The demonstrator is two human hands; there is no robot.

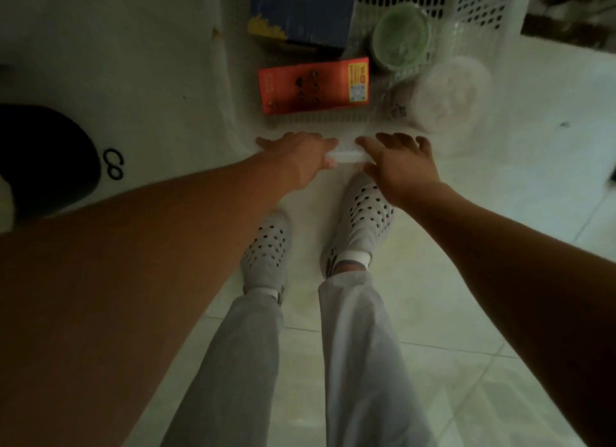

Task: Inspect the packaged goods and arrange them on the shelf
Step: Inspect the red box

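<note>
White perforated plastic formed the basket point(346, 154), which stood on the pale glossy tiled floor point(466, 313) directly ahead of the person's feet. Its walls showed a regular grid of small slots.

4 packaged goods lay inside the basket:
- 1 blue box point(300, 10), rectangular, card-like, at the far left.
- 1 red carton point(313, 86), flat and rectangular, with a yellow label panel at its right end, lying nearest the front wall.
- 1 green-lidded tub point(400, 36), round, to the right of the blue box.
- 1 clear-lidded tub point(450, 93), round and translucent, at the near right corner, just beside the green one.

Both bare hands were at the basket's near rim. On the left hand point(296, 156) the fingers lay over the top of the rim and the thumb tip showed beneath it, pinching the plastic edge. On the right hand point(400, 166) the fingers were spread apart and laid across the rim, palm down. Motion blur prevented a finding on whether they hooked around it. A short bare stretch of rim showed between the 2 hands.

Below the hands were 2 white clogs point(363, 220) with round punched holes, and light grey trousers point(360, 363). A dark rounded object point(43, 156) sat at the left edge and could not be identified.
</note>
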